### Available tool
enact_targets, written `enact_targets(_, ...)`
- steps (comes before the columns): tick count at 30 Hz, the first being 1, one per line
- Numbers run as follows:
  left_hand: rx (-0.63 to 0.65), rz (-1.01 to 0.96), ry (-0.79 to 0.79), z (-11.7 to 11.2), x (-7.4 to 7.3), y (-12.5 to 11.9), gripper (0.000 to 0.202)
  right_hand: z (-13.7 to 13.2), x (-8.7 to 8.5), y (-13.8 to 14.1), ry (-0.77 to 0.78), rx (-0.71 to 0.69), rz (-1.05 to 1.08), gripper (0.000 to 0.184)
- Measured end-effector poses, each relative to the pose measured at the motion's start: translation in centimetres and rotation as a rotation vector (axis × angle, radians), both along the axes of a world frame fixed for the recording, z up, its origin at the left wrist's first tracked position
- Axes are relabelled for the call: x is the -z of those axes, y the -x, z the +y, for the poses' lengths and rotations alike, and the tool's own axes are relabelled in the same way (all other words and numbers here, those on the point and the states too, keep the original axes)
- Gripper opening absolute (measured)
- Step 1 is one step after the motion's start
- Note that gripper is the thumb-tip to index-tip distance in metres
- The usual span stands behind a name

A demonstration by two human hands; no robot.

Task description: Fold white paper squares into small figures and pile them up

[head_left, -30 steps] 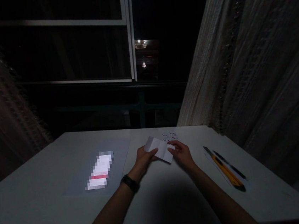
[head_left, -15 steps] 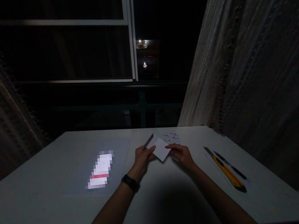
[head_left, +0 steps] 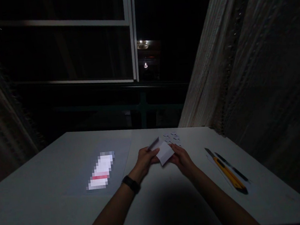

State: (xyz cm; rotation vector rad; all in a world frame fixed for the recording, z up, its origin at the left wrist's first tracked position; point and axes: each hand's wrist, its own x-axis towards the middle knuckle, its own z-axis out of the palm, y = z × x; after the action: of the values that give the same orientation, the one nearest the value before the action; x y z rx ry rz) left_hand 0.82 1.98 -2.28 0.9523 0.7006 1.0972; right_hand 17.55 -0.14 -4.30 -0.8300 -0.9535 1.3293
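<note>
The left hand (head_left: 145, 157) is pinching a small, creased piece of white paper (head_left: 165, 153) between thumb and fingers, and the right hand (head_left: 180, 156) is gripping its right edge, over the white, flat-topped table (head_left: 37, 210). It is looking light, flexible and easily crumpled, probably favouring gentle edge holds.

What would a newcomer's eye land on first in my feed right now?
Probably the bright pixelated patch with its red band, on the left of the white table. Next, the yellow utility knife lying on the right, beside a dark pen. Then the folded white paper near the middle, between the left hand and right hand.
</note>
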Motion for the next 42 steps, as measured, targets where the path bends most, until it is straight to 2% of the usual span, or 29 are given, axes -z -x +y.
enact_targets(2,0.025,0.020,0.000,0.0,0.0,0.0,0.038,0.0,0.2,0.2,0.008,-0.090,-0.002,0.029)
enact_targets(5,-0.018,0.093,-0.012,0.1,0.2,-0.1,0.037,-0.3,0.2,0.5,-0.006,-0.192,-0.013,0.029)
enact_targets(12,-0.082,0.155,-0.093,-0.3,0.0,-0.3,0.032,-0.5,0.0,0.9,-0.022,-0.239,0.032,0.028)
enact_targets(19,-0.026,0.200,-0.130,-0.6,-0.2,-0.5,0.032,-0.3,0.0,0.5,0.026,-0.149,-0.025,0.019)
enact_targets(25,0.000,0.229,-0.142,-0.6,0.0,-0.8,0.031,-0.2,-0.1,0.4,0.020,-0.114,-0.151,0.028)
enact_targets(33,0.129,0.233,-0.088,-0.3,0.7,-1.0,0.036,0.0,0.0,0.4,0.026,0.138,-0.248,0.029)
enact_targets(37,0.103,0.236,-0.077,-0.3,0.7,-0.9,0.035,-0.2,-0.4,0.6,0.028,0.129,-0.239,0.032)
enact_targets(42,0.079,0.226,-0.019,-0.6,0.4,-0.9,0.032,-0.3,-0.5,0.9,-0.030,0.224,-0.347,0.037)
